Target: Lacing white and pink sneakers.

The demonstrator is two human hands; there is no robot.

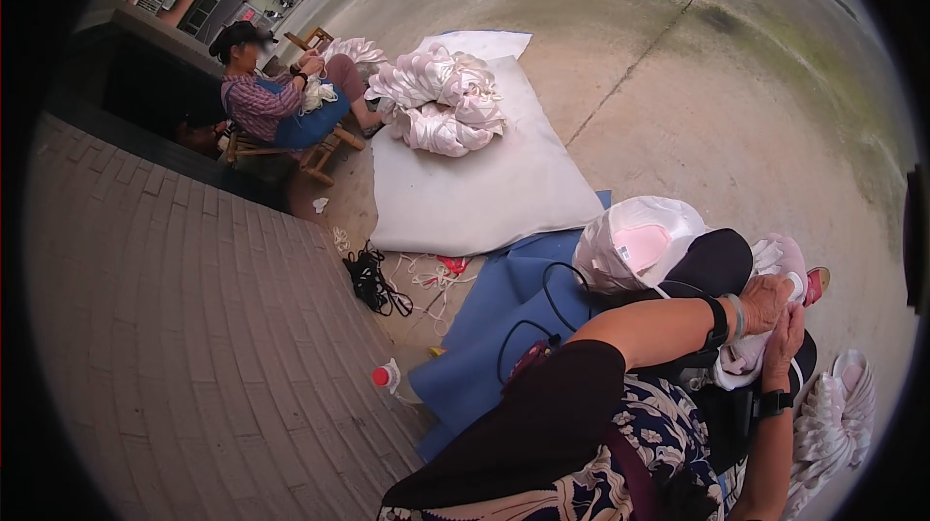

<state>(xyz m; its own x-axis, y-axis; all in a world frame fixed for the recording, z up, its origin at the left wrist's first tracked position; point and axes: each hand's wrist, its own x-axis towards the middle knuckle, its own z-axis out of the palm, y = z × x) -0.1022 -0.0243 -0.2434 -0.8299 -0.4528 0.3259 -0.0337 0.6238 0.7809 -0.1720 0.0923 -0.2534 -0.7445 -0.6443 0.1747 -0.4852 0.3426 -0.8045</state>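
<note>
White sheet spread on concrete, heap of pink cloth on it. Beside the sheet, a seated person's lap: left hand and right hand both closed on a pink-white cloth piece (fingers curled tight).

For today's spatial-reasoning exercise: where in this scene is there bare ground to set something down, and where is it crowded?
Free: the near half of the white sheet, below the pile of pale satin pieces; the concrete to its right. Crowded: the person's lap, where the left hand and right hand hold pale cloth, and the ground beside the black cords.
</note>
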